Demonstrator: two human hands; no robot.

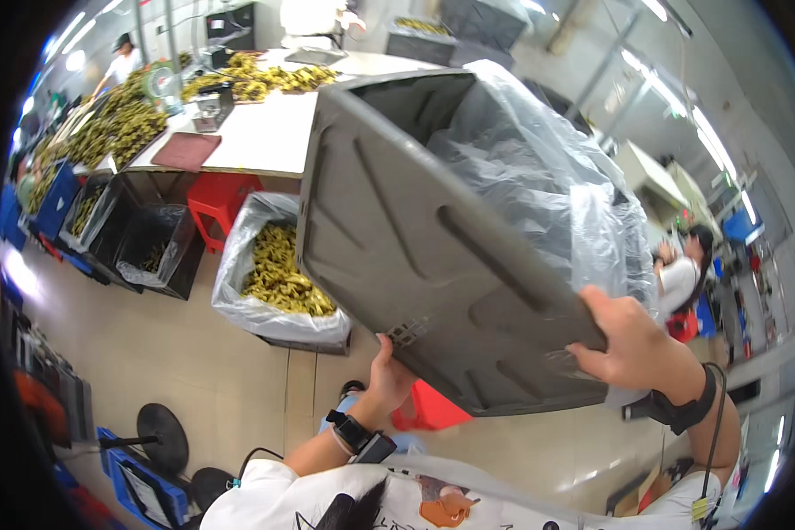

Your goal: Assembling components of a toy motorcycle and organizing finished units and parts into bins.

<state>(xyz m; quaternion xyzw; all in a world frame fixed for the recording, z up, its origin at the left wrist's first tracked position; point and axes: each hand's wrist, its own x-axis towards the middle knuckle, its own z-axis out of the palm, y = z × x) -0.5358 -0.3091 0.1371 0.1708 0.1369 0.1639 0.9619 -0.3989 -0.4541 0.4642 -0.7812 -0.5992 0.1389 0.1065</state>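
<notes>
A large grey plastic crate [406,256] is tilted in front of me, its ribbed side toward me. A clear plastic bag [548,168] lines it and hangs over its right edge. My right hand [632,344] grips the crate's right end, thumb and fingers closed on the rim. Lower down, my left hand [389,380] holds the crate's lower left edge, thumb up against the side, the other fingers mostly hidden. Left of the crate, a bag-lined box [305,334] full of yellow-green, gold-looking pieces [283,274] stands on the floor.
A white table [278,132] carries heaps of similar pieces [106,128], a scale [159,79] and a dark red cloth [185,152]. Beneath are a red stool [212,208] and lined crates [159,252]. People work at far left and at right [685,274].
</notes>
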